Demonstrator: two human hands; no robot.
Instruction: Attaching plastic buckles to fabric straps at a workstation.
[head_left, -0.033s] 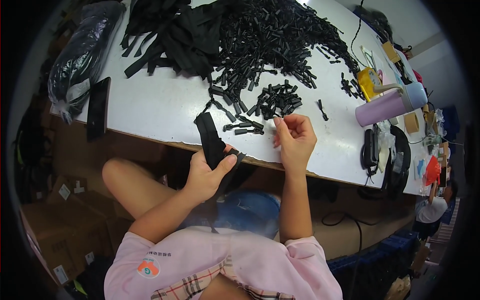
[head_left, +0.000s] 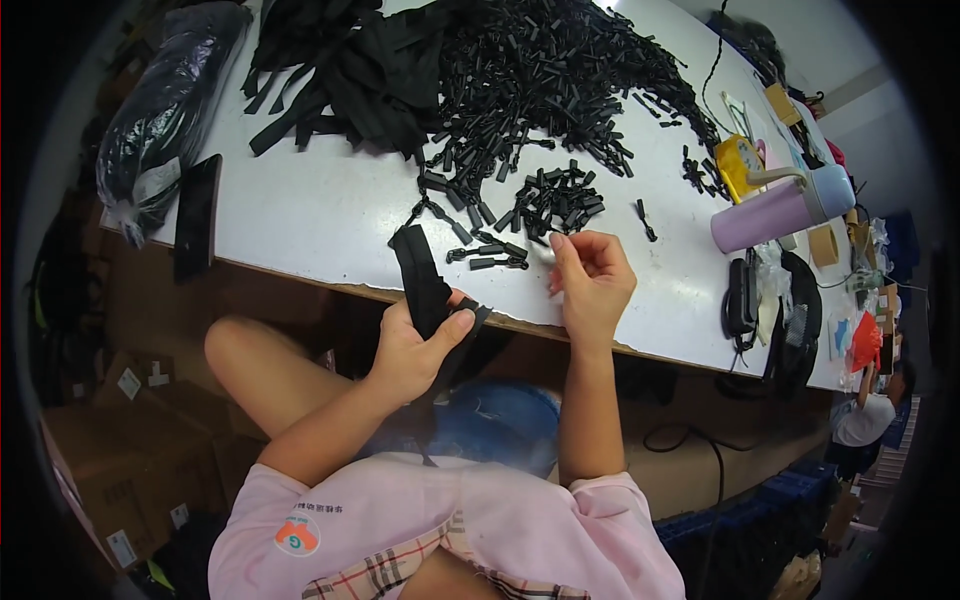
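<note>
The left hand (head_left: 408, 352) grips a black strip (head_left: 420, 272); small black pulls (head_left: 562, 198) lie beyond the right hand (head_left: 597, 287), whose grip I cannot tell.

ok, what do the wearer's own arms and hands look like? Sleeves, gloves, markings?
Left hand and right hand: ungloved, no watch, bracelet or cables visible. Forearms bare, no markings visible. Short, loose pale pink fabric sleeves, apparently plain.
</note>
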